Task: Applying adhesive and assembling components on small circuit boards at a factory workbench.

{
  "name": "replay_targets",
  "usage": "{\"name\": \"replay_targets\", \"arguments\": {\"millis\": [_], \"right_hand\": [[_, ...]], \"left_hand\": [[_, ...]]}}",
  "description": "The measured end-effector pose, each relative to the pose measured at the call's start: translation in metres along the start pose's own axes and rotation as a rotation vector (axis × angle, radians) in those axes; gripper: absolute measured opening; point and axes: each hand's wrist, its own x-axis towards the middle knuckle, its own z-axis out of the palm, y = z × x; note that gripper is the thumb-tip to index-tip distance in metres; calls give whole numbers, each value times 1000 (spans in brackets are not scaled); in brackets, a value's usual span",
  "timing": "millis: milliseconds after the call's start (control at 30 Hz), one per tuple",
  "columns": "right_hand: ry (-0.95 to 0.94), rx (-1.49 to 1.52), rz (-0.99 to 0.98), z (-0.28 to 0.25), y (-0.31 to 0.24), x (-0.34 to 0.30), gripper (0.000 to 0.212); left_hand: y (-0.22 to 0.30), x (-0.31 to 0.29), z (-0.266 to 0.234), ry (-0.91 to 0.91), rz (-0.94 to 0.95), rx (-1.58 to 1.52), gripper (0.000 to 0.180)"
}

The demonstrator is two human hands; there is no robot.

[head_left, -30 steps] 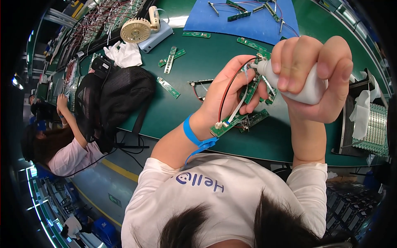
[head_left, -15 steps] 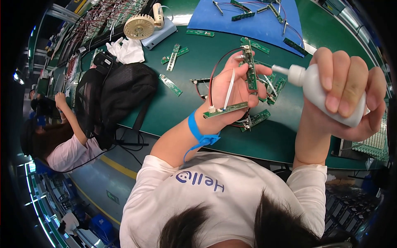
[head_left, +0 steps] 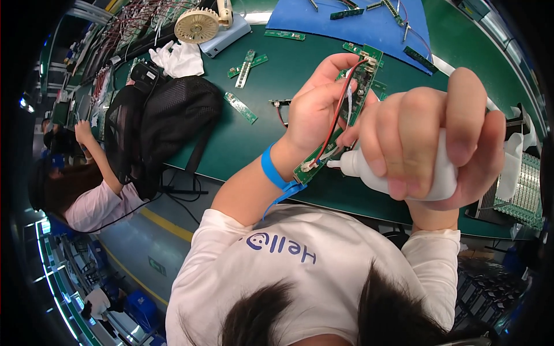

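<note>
My left hand (head_left: pixel 314 106), with a blue strap at the wrist, grips a green circuit board (head_left: pixel 360 86) that stands tilted between thumb and fingers. Red and black wires and a white ribbon run from it down to a second green board (head_left: pixel 311 167) by my wrist. Wrapped around a white squeeze bottle (head_left: pixel 441 167) is my right hand (head_left: pixel 427 141). The bottle's narrow nozzle points left, its tip at or very near the connector on the lower board; I cannot tell whether they touch.
Loose green boards (head_left: pixel 240 108) lie on the green table (head_left: pixel 202 132), others on a blue mat (head_left: pixel 346 26) at the back. A black mesh bag (head_left: pixel 179 115), white gloves (head_left: pixel 179 59) and a beige fan (head_left: pixel 197 26) are to the left. A co-worker (head_left: pixel 98 184) sits at far left.
The bottle has moved left and down, bringing its nozzle from beside the upper board to the lower board's connector. My left hand has turned, tilting the boards so their wired faces show.
</note>
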Motion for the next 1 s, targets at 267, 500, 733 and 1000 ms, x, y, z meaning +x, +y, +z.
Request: {"name": "replay_targets", "arguments": {"millis": [267,500,733,1000], "right_hand": [[63,-42,12,9,9,4,32],[-73,-27,12,-4,11,-1,31],[197,50,53,18,9,2,32],[20,-49,47,4,9,-2,31]], "left_hand": [[-16,8,-8,66,-45,-206,32],[-21,11,-13,-60,-24,-209,33],[-24,11,-17,-83,-29,-284,31],[-26,11,-17,-95,-35,-334,30]]}}
